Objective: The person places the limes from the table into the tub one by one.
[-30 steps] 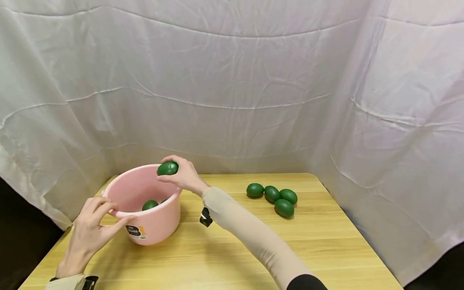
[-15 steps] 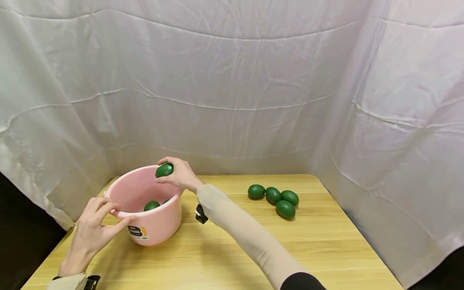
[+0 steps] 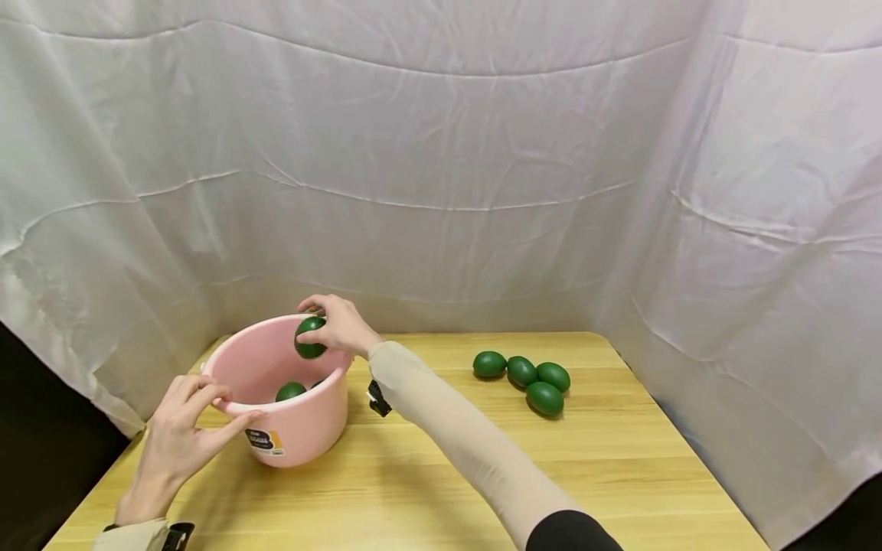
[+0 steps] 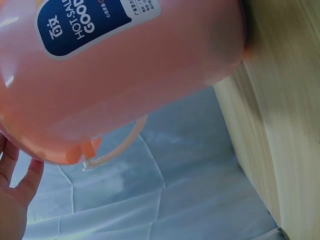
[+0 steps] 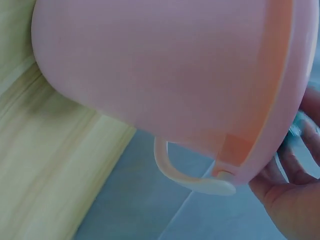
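Note:
A pink plastic bucket (image 3: 303, 428) stands on the left of the table, a label on its front and a pale handle (image 5: 192, 182) at its side. My left hand (image 3: 175, 432) grips its near-left rim between thumb and fingers. At the far-right rim, my right hand (image 3: 344, 325) has its fingers spread apart. A dark green oval fruit like an avocado (image 3: 310, 350) is just inside the rim, partly behind the thumb and reaching below it. In the bucket lies another avocado (image 3: 290, 391); one more is mostly hidden by the wall.
Several avocados (image 3: 544, 399) lie close together on the right half of the wooden table (image 3: 620, 459). A pale cloth (image 3: 441, 191) hangs behind the table and along its sides.
The avocado at my right hand has dropped lower into the bucket's mouth and turned upright, while the fingers have spread. My left hand keeps its grip on the rim.

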`<state>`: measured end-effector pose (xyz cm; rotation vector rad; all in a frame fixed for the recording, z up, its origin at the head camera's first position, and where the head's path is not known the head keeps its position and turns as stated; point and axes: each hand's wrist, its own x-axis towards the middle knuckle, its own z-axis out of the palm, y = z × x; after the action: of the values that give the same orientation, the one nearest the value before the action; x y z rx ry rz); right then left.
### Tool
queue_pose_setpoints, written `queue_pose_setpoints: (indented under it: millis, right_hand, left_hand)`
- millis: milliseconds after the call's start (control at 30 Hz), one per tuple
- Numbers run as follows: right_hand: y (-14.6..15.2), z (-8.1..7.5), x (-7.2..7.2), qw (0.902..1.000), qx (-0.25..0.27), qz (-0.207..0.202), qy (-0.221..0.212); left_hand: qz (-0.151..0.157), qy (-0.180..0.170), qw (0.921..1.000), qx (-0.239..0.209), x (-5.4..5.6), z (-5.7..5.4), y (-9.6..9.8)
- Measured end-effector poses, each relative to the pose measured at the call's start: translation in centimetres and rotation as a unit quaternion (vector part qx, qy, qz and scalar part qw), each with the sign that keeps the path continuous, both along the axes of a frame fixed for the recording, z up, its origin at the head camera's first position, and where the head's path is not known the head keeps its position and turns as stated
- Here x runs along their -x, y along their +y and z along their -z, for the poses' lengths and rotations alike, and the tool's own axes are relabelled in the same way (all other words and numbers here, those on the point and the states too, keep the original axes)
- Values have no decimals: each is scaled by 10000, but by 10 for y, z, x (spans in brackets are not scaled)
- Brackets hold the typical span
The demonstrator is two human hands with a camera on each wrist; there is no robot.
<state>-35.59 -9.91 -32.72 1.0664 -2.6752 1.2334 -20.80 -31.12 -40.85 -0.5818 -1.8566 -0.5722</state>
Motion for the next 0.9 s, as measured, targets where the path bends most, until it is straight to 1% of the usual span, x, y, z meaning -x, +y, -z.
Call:
queue_pose_setpoints:
  millis: [133, 300, 433, 567, 733, 900]
  right_hand:
    - [1, -2, 0, 9997, -56, -40, 234]
    - [3, -5, -3, 9998, 94, -122, 150]
    - [6, -5, -5, 9996, 153, -202, 146]
    - [11, -1, -4, 9993, 279, -223, 131]
    - [25, 4, 1, 9982, 581, -104, 54]
    - [40, 11, 3, 9971, 757, -47, 108]
  left_hand:
    - [21, 26, 10000, -19, 1, 0, 0]
    - [21, 46, 10000, -31, 1, -1, 0]
    - [13, -5, 10000, -10, 1, -2, -1]
    - [5, -41, 10000, -36, 1, -1, 1]
    - [-4, -31, 10000, -90, 3, 1, 3]
    - [97, 133, 9997, -169, 4, 1, 4]
